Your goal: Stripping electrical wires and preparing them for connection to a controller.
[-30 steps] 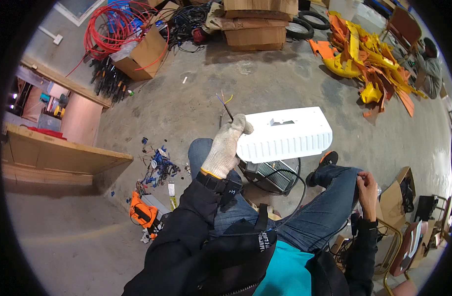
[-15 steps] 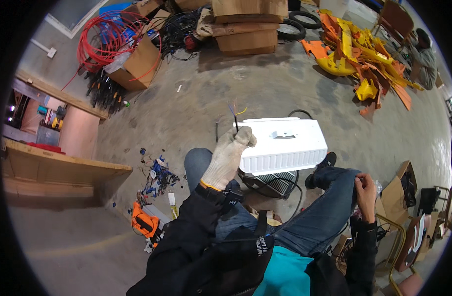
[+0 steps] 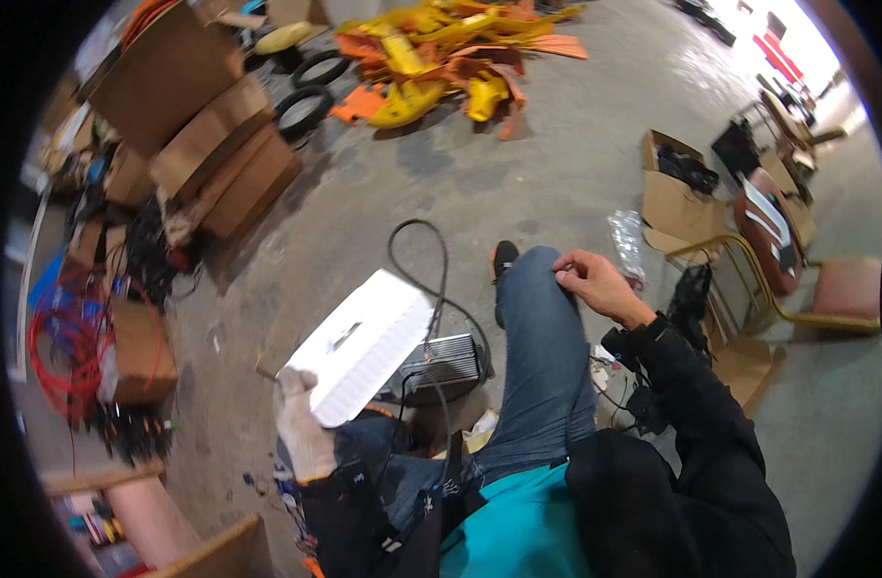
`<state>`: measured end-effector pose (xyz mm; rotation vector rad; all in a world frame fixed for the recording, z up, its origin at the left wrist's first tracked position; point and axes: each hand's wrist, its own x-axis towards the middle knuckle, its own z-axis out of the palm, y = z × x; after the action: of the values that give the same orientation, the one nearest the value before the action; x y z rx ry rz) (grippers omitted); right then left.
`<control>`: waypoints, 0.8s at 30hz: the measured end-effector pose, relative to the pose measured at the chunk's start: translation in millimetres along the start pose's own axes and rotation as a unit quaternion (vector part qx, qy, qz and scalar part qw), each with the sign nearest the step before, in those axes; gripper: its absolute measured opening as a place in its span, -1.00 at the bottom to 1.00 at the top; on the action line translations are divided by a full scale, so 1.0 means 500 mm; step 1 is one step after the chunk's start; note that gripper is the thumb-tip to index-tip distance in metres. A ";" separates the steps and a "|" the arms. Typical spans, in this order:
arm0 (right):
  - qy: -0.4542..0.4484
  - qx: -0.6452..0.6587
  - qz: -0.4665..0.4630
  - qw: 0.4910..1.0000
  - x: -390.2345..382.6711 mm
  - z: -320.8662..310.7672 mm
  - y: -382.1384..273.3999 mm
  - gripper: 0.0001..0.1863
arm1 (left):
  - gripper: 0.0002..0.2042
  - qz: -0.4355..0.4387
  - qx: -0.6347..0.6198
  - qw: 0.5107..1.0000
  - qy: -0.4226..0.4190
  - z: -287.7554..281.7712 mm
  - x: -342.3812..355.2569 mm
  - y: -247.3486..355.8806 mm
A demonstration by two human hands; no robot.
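Observation:
In a pale knit glove, my left hand point(image 3: 304, 424) is closed at the lower left corner of a white ribbed plastic cover point(image 3: 364, 337). A black cable with bare coloured wires point(image 3: 266, 372) sticks out of its grip, blurred now. The cover tilts above a grey finned metal box point(image 3: 446, 366) on the floor between my legs. A black cord point(image 3: 445, 265) loops behind the box. On my right knee rests my bare right hand point(image 3: 605, 287), thumb and fingertips drawn together; whether anything small is between them is hidden.
Yellow and orange plastic panels point(image 3: 412, 82) lie ahead beside black tyres point(image 3: 306, 108). Stacked cardboard boxes point(image 3: 234, 178) and a red cable coil point(image 3: 70, 352) are on the left. To the right are an open carton point(image 3: 677, 207), clear plastic wrap point(image 3: 627, 249) and a gold-framed chair point(image 3: 841, 294).
The view has swung to the right, so the surroundings now lie further left. The cover appears tilted, my left hand still at its corner. My right hand stays on the knee.

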<state>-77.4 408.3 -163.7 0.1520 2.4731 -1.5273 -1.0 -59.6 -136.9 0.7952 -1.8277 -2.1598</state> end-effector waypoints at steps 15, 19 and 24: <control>-0.122 0.118 0.131 0.977 -0.066 0.091 0.288 -0.69 | -0.62 -0.002 0.049 0.997 0.062 0.064 0.024 -0.054; -0.158 0.163 0.065 0.972 -0.052 0.103 0.225 -0.54 | -0.61 -0.022 0.050 0.997 0.057 0.037 0.038 -0.067; -0.145 0.071 0.053 0.985 -0.049 0.095 0.209 -0.55 | -0.63 -0.031 0.039 0.996 0.071 0.071 0.026 -0.061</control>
<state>-25.3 413.8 -269.0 0.0781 2.1005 -1.5564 -24.7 -29.0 -166.7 1.0080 -1.8495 -2.0211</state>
